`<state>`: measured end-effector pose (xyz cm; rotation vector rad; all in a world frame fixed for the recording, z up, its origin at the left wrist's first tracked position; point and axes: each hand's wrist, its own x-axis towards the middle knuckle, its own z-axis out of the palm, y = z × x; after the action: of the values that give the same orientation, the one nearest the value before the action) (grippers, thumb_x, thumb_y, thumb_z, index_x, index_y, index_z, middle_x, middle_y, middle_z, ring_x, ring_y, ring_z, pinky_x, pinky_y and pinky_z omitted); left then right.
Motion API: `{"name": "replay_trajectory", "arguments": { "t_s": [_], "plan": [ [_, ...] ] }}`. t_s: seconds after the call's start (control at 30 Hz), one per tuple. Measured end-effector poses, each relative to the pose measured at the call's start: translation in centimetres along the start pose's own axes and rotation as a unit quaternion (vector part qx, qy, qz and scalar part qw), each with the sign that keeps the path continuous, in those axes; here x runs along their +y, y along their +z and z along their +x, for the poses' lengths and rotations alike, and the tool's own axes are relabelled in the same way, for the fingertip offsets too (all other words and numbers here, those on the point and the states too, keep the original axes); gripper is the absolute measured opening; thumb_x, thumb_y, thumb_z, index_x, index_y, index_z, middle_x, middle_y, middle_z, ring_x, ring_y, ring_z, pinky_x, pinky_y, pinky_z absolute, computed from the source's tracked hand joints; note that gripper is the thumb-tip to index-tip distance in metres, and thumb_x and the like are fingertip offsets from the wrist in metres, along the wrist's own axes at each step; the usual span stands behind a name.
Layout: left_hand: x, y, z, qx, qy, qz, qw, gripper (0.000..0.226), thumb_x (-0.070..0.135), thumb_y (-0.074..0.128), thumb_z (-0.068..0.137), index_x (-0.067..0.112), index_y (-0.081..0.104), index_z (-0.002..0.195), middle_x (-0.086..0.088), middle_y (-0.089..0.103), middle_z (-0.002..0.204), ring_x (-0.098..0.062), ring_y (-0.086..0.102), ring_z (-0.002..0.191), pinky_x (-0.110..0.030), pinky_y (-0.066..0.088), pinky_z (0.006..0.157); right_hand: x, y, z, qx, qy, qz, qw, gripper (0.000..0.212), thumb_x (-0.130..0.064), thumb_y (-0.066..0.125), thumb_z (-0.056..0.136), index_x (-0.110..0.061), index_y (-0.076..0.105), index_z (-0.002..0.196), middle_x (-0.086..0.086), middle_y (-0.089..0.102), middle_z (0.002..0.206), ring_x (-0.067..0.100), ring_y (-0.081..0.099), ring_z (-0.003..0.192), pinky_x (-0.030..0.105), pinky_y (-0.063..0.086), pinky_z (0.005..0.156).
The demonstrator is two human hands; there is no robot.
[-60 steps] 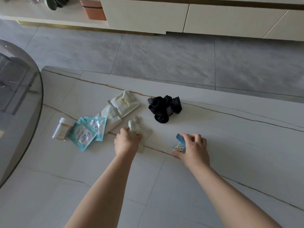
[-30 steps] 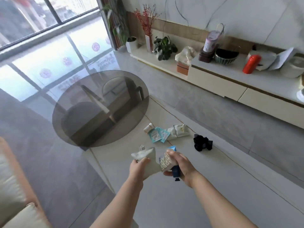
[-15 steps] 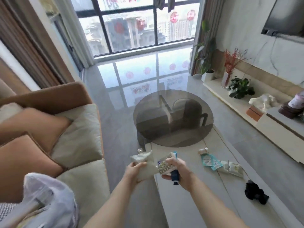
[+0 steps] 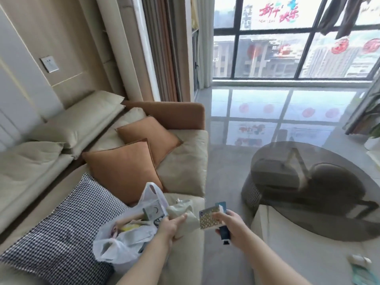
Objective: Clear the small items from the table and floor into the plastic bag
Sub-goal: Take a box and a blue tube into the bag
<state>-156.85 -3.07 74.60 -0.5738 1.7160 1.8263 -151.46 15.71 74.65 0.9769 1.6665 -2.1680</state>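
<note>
The sofa (image 4: 185,173) on your left carries the plastic bag (image 4: 123,237), its mouth open and several items already inside. Your left hand (image 4: 170,227) grips a pale pouch (image 4: 183,210) just right of the bag; your right hand (image 4: 232,225) clamps a patterned card (image 4: 207,217) and a dark tube (image 4: 224,235). Neither load is in yet, and packets (image 4: 364,270) remain on the table (image 4: 308,260), near right.
</note>
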Motion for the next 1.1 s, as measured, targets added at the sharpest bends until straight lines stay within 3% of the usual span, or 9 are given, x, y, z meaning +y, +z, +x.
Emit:
{"name": "replay_trajectory", "arguments": {
  "t_s": [0.2, 0.27, 0.4, 0.57, 0.67, 0.83, 0.97, 1.03, 1.1],
  "plan": [
    [0.1, -10.6, 2.5, 0.067, -0.019, -0.045, 0.997, 0.047, 0.019, 0.068, 0.086, 0.01, 0.047, 0.127, -0.016, 0.06, 0.116, -0.03, 0.06, 0.093, -0.031, 0.053, 0.055, 0.5, 10.4, 3.7, -0.021, 0.024, -0.083, 0.996, 0.028, -0.012, 0.071, 0.079, -0.006, 0.058, 0.103, 0.022, 0.066, 0.099, 0.028, 0.06, 0.072, 0.031, 0.054, 0.061],
    [0.1, -13.4, 3.0, 0.084, -0.025, -0.062, 0.994, 0.039, 0.019, 0.063, 0.09, 0.014, 0.045, 0.124, -0.018, 0.058, 0.115, -0.029, 0.06, 0.088, -0.029, 0.052, 0.047, 1.0, 13.5, 4.8, -0.008, 0.038, -0.109, 0.993, 0.023, -0.014, 0.07, 0.08, -0.007, 0.058, 0.099, 0.02, 0.066, 0.093, 0.026, 0.059, 0.064, 0.032, 0.052, 0.059],
    [-0.1, -17.9, 4.8, 0.114, -0.042, -0.075, 0.99, 0.049, 0.018, 0.064, 0.089, 0.01, 0.042, 0.132, -0.017, 0.062, 0.111, -0.03, 0.062, 0.087, -0.033, 0.053, 0.062, 1.8, 18.5, 6.4, 0.016, 0.078, -0.168, 0.983, 0.014, -0.015, 0.066, 0.082, -0.009, 0.056, 0.088, 0.011, 0.058, 0.071, 0.015, 0.046, 0.047, 0.025, 0.042, 0.046],
    [0.0, -20.7, 7.0, 0.148, -0.057, -0.042, 0.986, 0.051, 0.017, 0.063, 0.088, 0.009, 0.046, 0.135, -0.015, 0.064, 0.11, -0.026, 0.062, 0.086, -0.029, 0.05, 0.062, 2.1, 22.8, 8.9, 0.018, 0.079, -0.191, 0.978, 0.021, -0.012, 0.063, 0.082, -0.007, 0.056, 0.101, 0.014, 0.066, 0.092, 0.027, 0.066, 0.082, 0.039, 0.057, 0.078],
    [0.4, -21.5, 8.6, 0.159, -0.065, -0.01, 0.985, 0.046, 0.016, 0.068, 0.085, 0.006, 0.053, 0.128, -0.012, 0.065, 0.109, -0.028, 0.063, 0.094, -0.032, 0.051, 0.077, 2.0, 24.7, 10.6, 0.003, 0.089, -0.179, 0.98, 0.024, -0.01, 0.065, 0.083, -0.007, 0.057, 0.106, 0.01, 0.064, 0.084, 0.02, 0.06, 0.068, 0.029, 0.05, 0.057],
    [1.0, -21.8, 12.2, 0.196, -0.103, 0.042, 0.974, 0.059, 0.022, 0.072, 0.081, 0.004, 0.047, 0.131, -0.013, 0.059, 0.122, -0.03, 0.059, 0.107, -0.038, 0.051, 0.092, 3.0, 26.9, 14.4, 0.019, 0.117, -0.217, 0.969, 0.044, -0.01, 0.067, 0.079, -0.007, 0.053, 0.121, 0.011, 0.064, 0.099, 0.025, 0.064, 0.09, 0.037, 0.055, 0.084],
    [-0.5, -22.1, 16.6, 0.193, -0.154, 0.083, 0.966, 0.078, 0.03, 0.077, 0.065, 0.009, 0.045, 0.133, -0.011, 0.059, 0.122, -0.029, 0.058, 0.106, -0.04, 0.053, 0.089, 3.7, 28.0, 17.0, 0.048, 0.153, -0.243, 0.957, 0.052, -0.012, 0.066, 0.079, -0.007, 0.042, 0.125, 0.011, 0.06, 0.098, 0.026, 0.062, 0.089, 0.038, 0.055, 0.083],
    [-0.4, -21.8, 17.8, 0.187, -0.176, 0.108, 0.961, 0.065, 0.026, 0.073, 0.072, 0.009, 0.046, 0.13, -0.011, 0.06, 0.119, -0.028, 0.059, 0.102, -0.035, 0.055, 0.082, 4.0, 28.2, 18.1, 0.055, 0.169, -0.258, 0.95, 0.052, -0.015, 0.064, 0.079, -0.01, 0.04, 0.125, 0.011, 0.059, 0.094, 0.026, 0.06, 0.084, 0.042, 0.056, 0.082],
    [0.0, -21.5, 18.4, 0.179, -0.182, 0.12, 0.959, 0.034, 0.015, 0.064, 0.084, 0.009, 0.055, 0.116, -0.011, 0.064, 0.107, -0.026, 0.061, 0.094, -0.033, 0.055, 0.078, 3.8, 28.4, 18.7, 0.047, 0.2, -0.263, 0.943, 0.053, -0.012, 0.056, 0.08, -0.011, 0.036, 0.129, 0.011, 0.054, 0.088, 0.026, 0.056, 0.076, 0.044, 0.057, 0.078]
  ]
}}
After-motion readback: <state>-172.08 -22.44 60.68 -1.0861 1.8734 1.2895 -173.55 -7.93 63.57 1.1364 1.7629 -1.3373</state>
